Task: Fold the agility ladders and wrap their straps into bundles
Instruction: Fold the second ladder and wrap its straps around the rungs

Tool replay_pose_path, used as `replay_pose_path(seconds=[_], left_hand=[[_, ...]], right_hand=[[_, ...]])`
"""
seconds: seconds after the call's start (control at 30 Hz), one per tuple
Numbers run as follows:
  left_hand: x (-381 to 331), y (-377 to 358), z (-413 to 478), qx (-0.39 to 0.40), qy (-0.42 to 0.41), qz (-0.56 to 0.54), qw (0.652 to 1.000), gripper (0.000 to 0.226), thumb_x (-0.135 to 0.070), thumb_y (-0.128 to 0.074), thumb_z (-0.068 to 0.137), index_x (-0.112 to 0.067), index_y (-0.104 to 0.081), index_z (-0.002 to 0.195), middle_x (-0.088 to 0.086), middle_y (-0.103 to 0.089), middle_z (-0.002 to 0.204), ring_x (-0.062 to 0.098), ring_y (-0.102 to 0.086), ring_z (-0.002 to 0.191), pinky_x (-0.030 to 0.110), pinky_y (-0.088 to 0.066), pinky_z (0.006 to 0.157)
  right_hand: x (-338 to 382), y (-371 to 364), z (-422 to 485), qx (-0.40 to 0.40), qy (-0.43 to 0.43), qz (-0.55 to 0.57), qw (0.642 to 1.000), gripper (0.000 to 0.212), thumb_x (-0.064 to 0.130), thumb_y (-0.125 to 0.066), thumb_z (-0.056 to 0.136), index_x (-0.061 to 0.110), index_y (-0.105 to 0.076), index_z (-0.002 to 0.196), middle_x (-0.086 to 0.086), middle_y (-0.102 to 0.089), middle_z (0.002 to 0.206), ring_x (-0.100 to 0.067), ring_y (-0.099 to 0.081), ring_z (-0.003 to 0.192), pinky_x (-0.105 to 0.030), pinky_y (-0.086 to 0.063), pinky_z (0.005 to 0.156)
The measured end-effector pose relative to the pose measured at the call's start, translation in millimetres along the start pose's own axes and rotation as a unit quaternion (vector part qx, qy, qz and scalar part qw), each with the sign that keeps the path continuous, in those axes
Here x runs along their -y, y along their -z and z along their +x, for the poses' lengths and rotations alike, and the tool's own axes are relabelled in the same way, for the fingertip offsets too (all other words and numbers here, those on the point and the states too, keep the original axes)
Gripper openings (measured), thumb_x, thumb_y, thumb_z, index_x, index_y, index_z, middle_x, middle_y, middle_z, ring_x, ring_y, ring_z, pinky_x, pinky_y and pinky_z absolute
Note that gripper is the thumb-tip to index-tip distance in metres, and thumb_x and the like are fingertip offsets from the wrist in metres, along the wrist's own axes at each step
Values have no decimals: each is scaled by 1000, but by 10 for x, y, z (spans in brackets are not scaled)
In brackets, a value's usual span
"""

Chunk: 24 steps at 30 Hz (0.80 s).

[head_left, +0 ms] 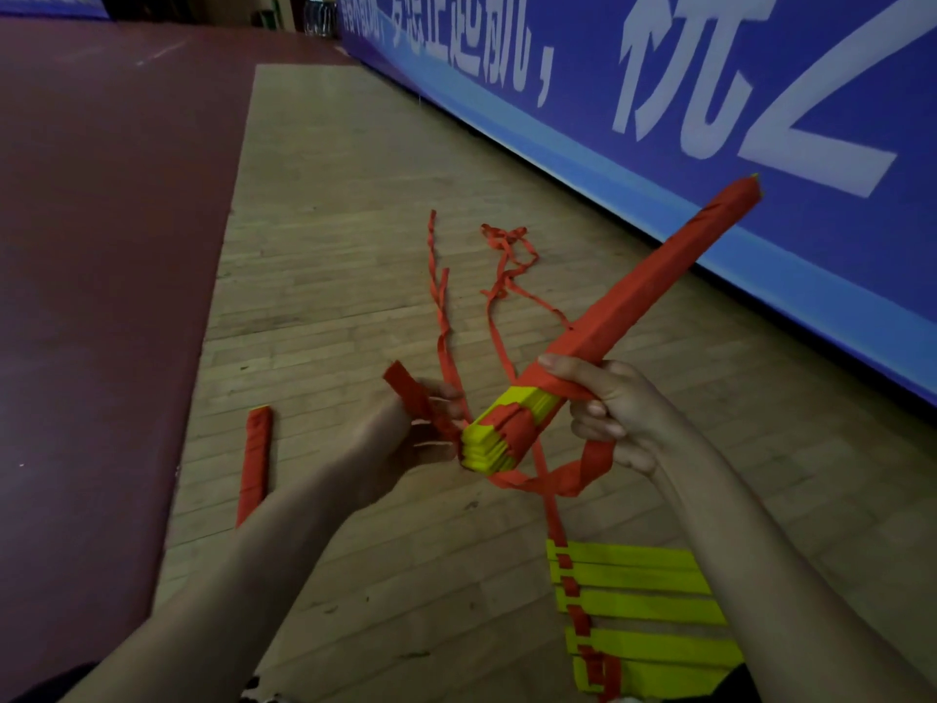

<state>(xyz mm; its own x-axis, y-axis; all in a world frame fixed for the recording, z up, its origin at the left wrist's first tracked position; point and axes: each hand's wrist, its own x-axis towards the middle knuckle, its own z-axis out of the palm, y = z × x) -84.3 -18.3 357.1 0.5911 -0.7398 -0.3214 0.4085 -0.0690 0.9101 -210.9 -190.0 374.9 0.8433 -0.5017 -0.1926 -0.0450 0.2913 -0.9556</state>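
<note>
While the right hand (616, 413) grips the half-wrapped ladder bundle (639, 291) mid-air, tilted up toward the blue banner (862, 235), the left hand (405, 438) holds a red strap (405, 388) beside its yellow end. Finished bundle (256, 464) on wooden floor (329, 246), left. Loose ladder (644, 611) on floor, lower right.

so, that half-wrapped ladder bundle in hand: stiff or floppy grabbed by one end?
Likely stiff: the bundle juts straight from the right hand without sagging. Probably light, held near one end. The loose strap trails limp on the floor, may snag.

Blue lettered banner (578, 124) edges wooden floor (329, 220) beside maroon flooring (101, 205)
</note>
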Motion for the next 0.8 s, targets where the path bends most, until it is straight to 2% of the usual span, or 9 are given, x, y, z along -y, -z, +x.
replay_pose_path(seconds=[0.1,0.17,0.27,0.33,0.47,0.53,0.6,0.7,0.8], left_hand=[[-48,89,-48,104,28,66,992,33,17,-40,87,-7,-64,89,5,-71,78,13,-68,66,24,-56,54],[-47,130,-66,151,46,59,986,41,30,-47,74,-2,-63,93,11,-70,85,20,-70,72,29,-60,63],[-101,180,-78,163,49,35,985,53,27,-62,54,-2,-62,98,14,-69,90,22,-70,77,31,-60,71],[-138,223,-73,158,65,52,984,49,18,-66,59,-4,-63,103,13,-70,95,21,-70,81,32,-60,70],[-110,223,-65,125,113,126,978,32,12,-53,87,5,-57,118,21,-69,105,26,-70,83,36,-60,64],[-79,213,-73,150,150,110,971,33,18,-44,88,8,-54,118,25,-69,105,30,-72,80,40,-60,64],[-78,235,-82,205,178,75,959,39,23,-38,87,2,-51,116,25,-67,110,32,-72,85,41,-60,65],[-91,242,-91,264,173,115,942,38,8,-55,86,-13,-52,117,17,-66,120,29,-67,100,31,-59,65],[-31,189,-81,268,183,162,932,46,-9,-73,80,-14,-55,122,13,-64,124,29,-56,112,26,-57,68]], right_hand=[[2,5,-21,-3,0,-6,1000,30,28,-78,63,11,-53,59,6,-32,36,-3,-22,22,-12,-12,32],[2,12,-14,-7,3,-13,1000,31,29,-78,62,11,-53,60,6,-33,36,-3,-22,23,-12,-12,33],[6,18,-4,-5,6,-22,1000,31,29,-78,62,9,-54,62,5,-33,36,-3,-23,23,-13,-11,33],[13,22,1,-2,10,-22,1000,31,29,-78,62,10,-55,60,5,-33,36,-3,-23,23,-13,-11,33],[27,28,15,0,14,-21,1000,29,32,-80,60,19,-58,45,5,-31,36,-4,-23,22,-13,-14,32],[25,35,24,-1,17,-21,1000,31,32,-80,60,20,-57,44,6,-30,36,-4,-23,22,-13,-15,32],[27,47,26,-6,18,-21,1000,31,32,-80,61,17,-55,50,6,-31,36,-4,-23,23,-13,-12,33],[43,74,14,-8,21,-23,999,33,32,-80,62,16,-53,53,6,-32,36,-4,-24,23,-13,-14,32],[63,89,-1,-2,28,-24,999,35,32,-80,62,13,-51,55,5,-32,35,-3,-24,22,-12,-16,31]])
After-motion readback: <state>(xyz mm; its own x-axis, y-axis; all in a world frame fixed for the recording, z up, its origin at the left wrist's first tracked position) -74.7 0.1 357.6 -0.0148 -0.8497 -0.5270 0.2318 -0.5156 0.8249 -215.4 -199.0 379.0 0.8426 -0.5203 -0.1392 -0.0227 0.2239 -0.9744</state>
